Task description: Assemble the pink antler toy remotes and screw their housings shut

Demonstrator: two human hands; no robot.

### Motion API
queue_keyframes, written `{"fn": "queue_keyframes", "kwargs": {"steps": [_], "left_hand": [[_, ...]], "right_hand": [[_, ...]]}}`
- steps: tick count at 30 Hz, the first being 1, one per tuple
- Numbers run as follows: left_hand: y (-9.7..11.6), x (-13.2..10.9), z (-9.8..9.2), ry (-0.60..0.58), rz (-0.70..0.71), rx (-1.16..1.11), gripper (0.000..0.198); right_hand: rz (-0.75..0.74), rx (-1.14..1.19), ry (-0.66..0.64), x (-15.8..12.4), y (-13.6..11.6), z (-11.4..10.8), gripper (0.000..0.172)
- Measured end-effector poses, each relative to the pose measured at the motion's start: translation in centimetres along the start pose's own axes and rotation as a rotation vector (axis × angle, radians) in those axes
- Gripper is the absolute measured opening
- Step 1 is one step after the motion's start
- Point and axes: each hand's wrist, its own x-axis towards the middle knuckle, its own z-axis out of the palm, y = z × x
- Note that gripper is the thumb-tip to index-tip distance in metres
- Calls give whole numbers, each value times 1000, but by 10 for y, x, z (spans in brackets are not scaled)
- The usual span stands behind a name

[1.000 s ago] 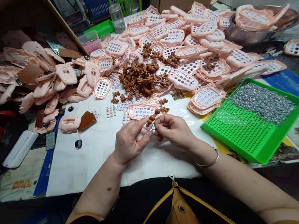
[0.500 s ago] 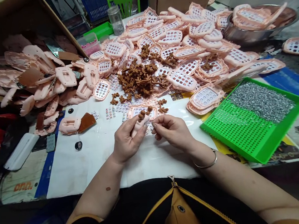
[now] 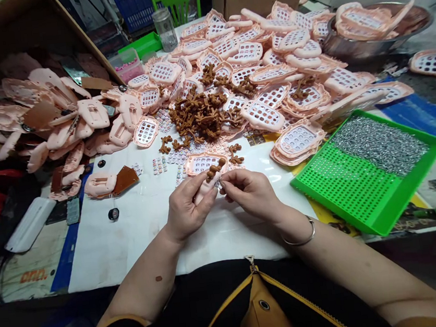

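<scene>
My left hand [image 3: 186, 209] is closed around a pink plastic shell [image 3: 204, 187] with a small brown rubber piece [image 3: 214, 170] at its top. My right hand [image 3: 250, 192] pinches at that same brown piece from the right, fingers pressed together. Both hands hover over a white sheet [image 3: 131, 231] near the table's front. Just beyond them lies a pink keypad cover [image 3: 202, 162] with white holes. A heap of brown rubber pieces [image 3: 200, 115] sits behind it.
A large pile of pink keypad covers [image 3: 269, 63] fills the back. More pink shells [image 3: 59, 118] spill from a cardboard box at the left. A green perforated tray [image 3: 362, 184] with small metal parts stands at the right. A metal bowl [image 3: 377, 40] holds more covers.
The brown piece in my left hand has tilted and come closer to my right fingertips, which now touch it. The view has shifted slightly.
</scene>
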Motion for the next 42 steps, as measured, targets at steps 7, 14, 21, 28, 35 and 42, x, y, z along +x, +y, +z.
{"fn": "queue_keyframes", "kwargs": {"steps": [7,14,21,28,35,42], "left_hand": [[0,0,0,12,-24,-51,36],[0,0,-1,50,-82,-45,36],[-2,0,-1,27,-45,-25,36],[0,2,-3,2,15,-40,36],[1,2,-2,17,-5,-16,33],[1,1,-1,17,-45,-30,35]], "right_hand": [[-9,-60,7,2,0,0,12],[-31,-72,52,1,-2,-1,19],[-100,-126,33,-2,-2,-1,18],[-158,-168,50,-1,-4,0,16],[-149,-185,69,0,-2,1,14],[-121,-155,64,1,0,3,10]]}}
